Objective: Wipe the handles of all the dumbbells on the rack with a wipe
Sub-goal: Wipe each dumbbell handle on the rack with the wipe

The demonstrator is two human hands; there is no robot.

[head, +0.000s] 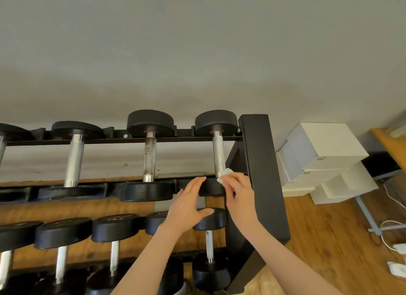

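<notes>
One dumbbell, the rightmost of the upper tier, is in work at this moment: my right hand (238, 191) pinches a small white wipe (226, 174) between thumb and fingertips and holds it against the lower end of that knurled handle (218, 154), right of centre in the frame, just beside the black rack upright (261, 167). My left hand (189, 203) is spread open with nothing in it, fingertips resting on the near head (211, 188) of the same dumbbell, apparently to steady it. Judged from the wipe's position at the handle's bottom end, this handle is only partly covered. The remaining upper-tier handles to the left, including the rust-speckled handle (149, 157) and the smooth chrome handle (74, 160), show no sign either way of having been wiped. The lower-tier dumbbells (63, 232) across the bottom left of the frame likewise appear still to be done. I judge the task to be at an early stage.
</notes>
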